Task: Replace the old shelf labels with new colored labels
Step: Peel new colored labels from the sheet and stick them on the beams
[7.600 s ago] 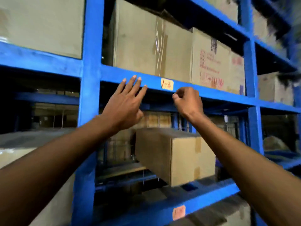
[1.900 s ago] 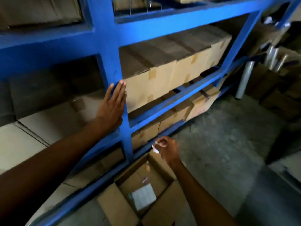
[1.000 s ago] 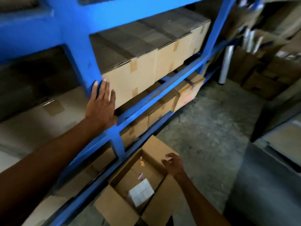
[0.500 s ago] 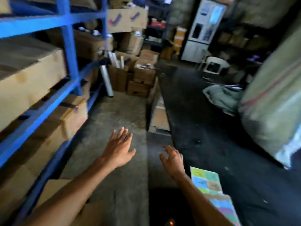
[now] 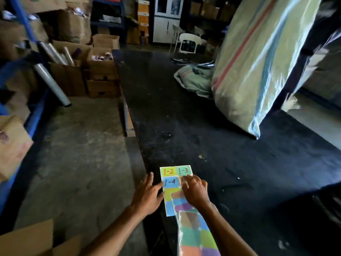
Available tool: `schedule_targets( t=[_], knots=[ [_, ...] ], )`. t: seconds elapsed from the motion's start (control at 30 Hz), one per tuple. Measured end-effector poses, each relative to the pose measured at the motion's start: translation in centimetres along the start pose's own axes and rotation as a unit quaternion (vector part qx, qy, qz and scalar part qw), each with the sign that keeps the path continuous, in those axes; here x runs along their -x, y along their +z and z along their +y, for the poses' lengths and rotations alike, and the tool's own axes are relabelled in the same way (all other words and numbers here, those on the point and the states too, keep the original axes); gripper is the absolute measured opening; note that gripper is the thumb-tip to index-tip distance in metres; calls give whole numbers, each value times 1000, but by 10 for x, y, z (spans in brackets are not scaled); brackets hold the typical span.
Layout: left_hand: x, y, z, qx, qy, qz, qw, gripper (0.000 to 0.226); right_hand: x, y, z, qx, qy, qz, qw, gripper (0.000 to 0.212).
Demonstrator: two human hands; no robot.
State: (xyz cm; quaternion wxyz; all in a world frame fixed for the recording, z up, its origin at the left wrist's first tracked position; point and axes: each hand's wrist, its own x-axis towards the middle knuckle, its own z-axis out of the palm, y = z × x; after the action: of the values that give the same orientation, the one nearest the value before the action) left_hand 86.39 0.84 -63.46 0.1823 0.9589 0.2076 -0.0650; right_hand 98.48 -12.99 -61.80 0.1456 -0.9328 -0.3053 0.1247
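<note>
A long black table [image 5: 184,108] runs down the middle of a dim storeroom, its far end lost in shadow. A large plastic-wrapped bale [image 5: 258,61] leans on it at right, its top cut off by the frame. At left, open cardboard boxes [image 5: 99,71] and a blue shelf frame [image 5: 24,21] blur at the edges; a roll of clear film [image 5: 51,84] leans there.

Near the table's front edge lies a sheet of coloured labels [image 5: 170,196], marked 1-2, 1-3 and 1-4 by hand; its lower squares are partly hidden under a second label sheet in a clear sleeve [image 5: 195,235], which runs out of frame below.

The left hand [image 5: 147,194] rests flat, fingers spread, touching the sheet's left edge. The right hand [image 5: 193,191] curls over the square beside 1-4, hiding it; whether its fingertips pinch a label cannot be told.
</note>
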Motion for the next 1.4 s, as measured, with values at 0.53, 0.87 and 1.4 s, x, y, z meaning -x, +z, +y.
schedule_targets(
  t=[0.53, 0.87, 1.4],
  knots=[
    [2, 33, -9, 481, -288, 218, 799, 28, -15, 38, -48, -104, -96, 6, 990, 38],
    [35, -68, -69, 497, -154, 341, 783, 70, -41, 10, -130, -283, -128, 11, 950, 26],
    [322, -318, -193, 473, -133, 613, 618, 22, 85, -101, -518, -554, -417, -198, 693, 33]
  ],
)
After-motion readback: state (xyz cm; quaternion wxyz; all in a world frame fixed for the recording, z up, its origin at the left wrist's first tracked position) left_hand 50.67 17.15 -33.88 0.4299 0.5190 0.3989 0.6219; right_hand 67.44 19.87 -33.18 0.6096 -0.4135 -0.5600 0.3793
